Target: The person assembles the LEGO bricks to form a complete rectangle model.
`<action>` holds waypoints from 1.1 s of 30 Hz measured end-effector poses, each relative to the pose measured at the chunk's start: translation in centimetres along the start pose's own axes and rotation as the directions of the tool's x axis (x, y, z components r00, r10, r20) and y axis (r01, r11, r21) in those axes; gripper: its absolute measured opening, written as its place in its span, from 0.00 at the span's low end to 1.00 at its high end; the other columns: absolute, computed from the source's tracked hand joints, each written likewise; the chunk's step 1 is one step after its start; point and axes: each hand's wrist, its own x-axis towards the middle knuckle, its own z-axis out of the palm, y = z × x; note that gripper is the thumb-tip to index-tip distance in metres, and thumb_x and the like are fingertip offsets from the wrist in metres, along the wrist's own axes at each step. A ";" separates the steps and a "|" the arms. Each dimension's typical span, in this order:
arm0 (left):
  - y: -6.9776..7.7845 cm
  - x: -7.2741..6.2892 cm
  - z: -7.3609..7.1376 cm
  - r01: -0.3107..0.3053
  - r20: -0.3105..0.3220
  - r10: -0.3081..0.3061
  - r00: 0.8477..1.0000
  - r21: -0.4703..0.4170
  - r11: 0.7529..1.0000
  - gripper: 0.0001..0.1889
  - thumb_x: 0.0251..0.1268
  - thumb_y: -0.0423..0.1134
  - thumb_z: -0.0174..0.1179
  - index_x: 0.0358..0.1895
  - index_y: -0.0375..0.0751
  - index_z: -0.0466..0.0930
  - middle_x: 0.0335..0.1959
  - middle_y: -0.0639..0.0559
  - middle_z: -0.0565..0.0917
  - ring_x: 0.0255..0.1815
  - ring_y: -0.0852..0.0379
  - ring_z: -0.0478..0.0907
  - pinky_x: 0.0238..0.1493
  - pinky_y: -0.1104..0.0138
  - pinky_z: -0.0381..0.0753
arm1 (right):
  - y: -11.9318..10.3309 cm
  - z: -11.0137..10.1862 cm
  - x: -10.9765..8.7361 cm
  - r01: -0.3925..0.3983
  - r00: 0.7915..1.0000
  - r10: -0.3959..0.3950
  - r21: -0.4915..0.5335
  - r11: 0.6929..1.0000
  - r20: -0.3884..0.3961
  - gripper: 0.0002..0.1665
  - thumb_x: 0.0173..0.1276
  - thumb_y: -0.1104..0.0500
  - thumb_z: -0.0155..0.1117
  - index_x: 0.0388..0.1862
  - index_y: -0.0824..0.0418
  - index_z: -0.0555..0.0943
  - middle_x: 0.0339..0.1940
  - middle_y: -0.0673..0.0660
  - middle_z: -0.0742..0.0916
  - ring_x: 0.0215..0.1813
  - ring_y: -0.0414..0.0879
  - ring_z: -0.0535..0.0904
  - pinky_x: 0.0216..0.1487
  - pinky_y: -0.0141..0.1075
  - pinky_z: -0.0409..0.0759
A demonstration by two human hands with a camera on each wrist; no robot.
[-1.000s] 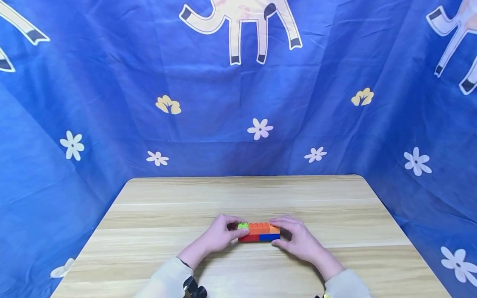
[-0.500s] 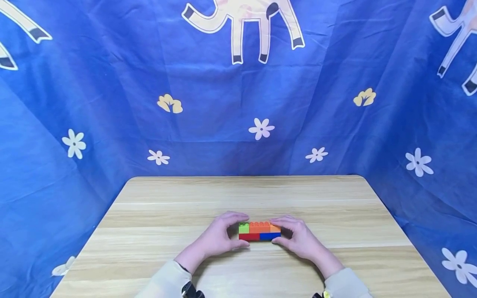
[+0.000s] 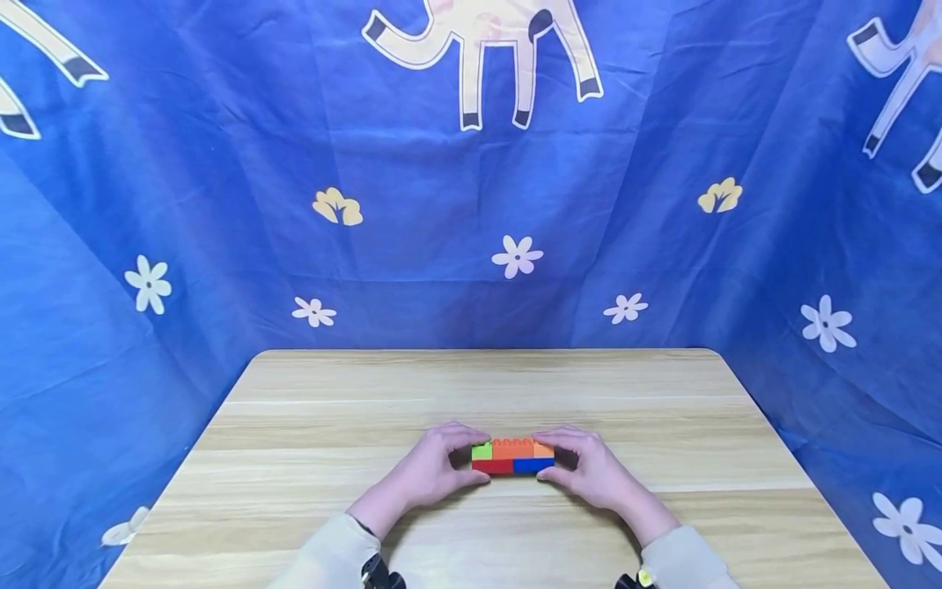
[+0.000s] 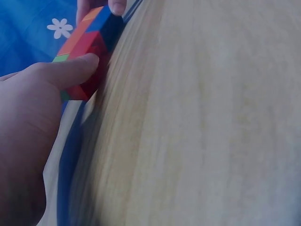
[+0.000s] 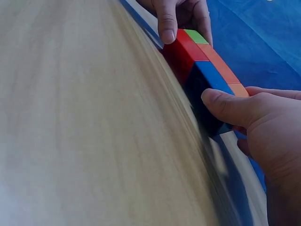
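Two layers of toy building bricks are joined into one long block in the head view. A red brick (image 3: pixel 491 467) and a blue brick (image 3: pixel 531 466) form the lower row. Above them run a green brick (image 3: pixel 482 451), a red-orange brick (image 3: pixel 513 449) and a light orange brick (image 3: pixel 543 451). My left hand (image 3: pixel 430 466) pinches the block's left end, thumb on the red brick's near face, fingers behind. At the other end my right hand (image 3: pixel 598 470) grips the blue and light orange bricks, its thumb against the blue face. Most far-side fingertips are hidden in the wrist views.
The block is low over a wood-grain table (image 3: pixel 471 384) with rounded far corners. A blue cloth (image 3: pixel 412 270) printed with flowers and animals surrounds the table's back and sides. Black wrist devices (image 3: pixel 379 573) show at the sleeves.
My left hand loosened from the green brick, its fingers spreading apart, then its thumb came down onto the red brick. The right hand kept its hold, and the block stayed nearly in place.
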 end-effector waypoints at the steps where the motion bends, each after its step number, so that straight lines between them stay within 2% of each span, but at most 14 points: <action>1: 0.0 0.0 0.0 0.019 0.005 -0.019 1.000 -0.016 1.000 0.32 0.55 0.49 0.83 0.64 0.46 0.87 0.59 0.61 0.86 0.62 0.58 0.80 0.69 0.54 0.75 | 0.0 0.0 0.1 -0.006 1.000 0.006 0.012 1.000 0.004 0.32 0.61 0.52 0.85 0.65 0.50 0.87 0.61 0.42 0.87 0.65 0.47 0.82 0.69 0.52 0.77; 6: -0.1 0.2 -0.1 0.093 0.026 -0.091 0.995 -0.083 0.992 0.32 0.56 0.52 0.82 0.64 0.46 0.87 0.59 0.60 0.86 0.63 0.56 0.80 0.70 0.50 0.74 | 0.3 -0.3 0.4 -0.047 0.999 0.045 0.055 0.997 0.029 0.32 0.61 0.51 0.85 0.64 0.52 0.87 0.61 0.44 0.88 0.66 0.48 0.81 0.70 0.52 0.76; 13: -0.4 0.6 -0.3 0.172 0.057 -0.165 0.985 -0.136 0.976 0.32 0.55 0.53 0.82 0.64 0.49 0.87 0.59 0.61 0.86 0.63 0.55 0.79 0.71 0.50 0.73 | 0.6 -0.6 1.1 -0.110 0.991 0.105 0.060 0.992 0.079 0.33 0.61 0.46 0.84 0.64 0.52 0.87 0.61 0.46 0.88 0.66 0.49 0.82 0.71 0.53 0.74; 22: -1.1 1.2 -0.4 0.192 0.076 -0.180 0.981 -0.180 0.965 0.31 0.56 0.55 0.81 0.61 0.47 0.88 0.57 0.54 0.88 0.63 0.50 0.81 0.69 0.51 0.76 | 1.2 -1.0 1.7 -0.188 0.974 0.173 0.091 0.978 0.147 0.32 0.62 0.45 0.83 0.64 0.50 0.87 0.61 0.47 0.88 0.68 0.51 0.80 0.73 0.55 0.72; 27: -1.3 1.5 -0.4 0.207 0.082 -0.194 0.977 -0.185 0.961 0.29 0.56 0.54 0.82 0.60 0.49 0.89 0.57 0.56 0.88 0.62 0.51 0.81 0.68 0.53 0.76 | 1.5 -1.0 2.0 -0.192 0.971 0.177 0.086 0.978 0.163 0.31 0.63 0.43 0.82 0.63 0.50 0.88 0.61 0.47 0.88 0.68 0.51 0.81 0.72 0.53 0.73; 33: -1.4 1.7 -0.3 0.221 0.086 -0.208 0.974 -0.184 0.958 0.28 0.57 0.54 0.81 0.60 0.49 0.89 0.56 0.54 0.88 0.63 0.48 0.81 0.68 0.50 0.76 | 1.4 -1.2 2.4 -0.206 0.966 0.186 0.101 0.973 0.178 0.31 0.62 0.44 0.83 0.62 0.52 0.88 0.59 0.48 0.89 0.66 0.49 0.81 0.71 0.51 0.74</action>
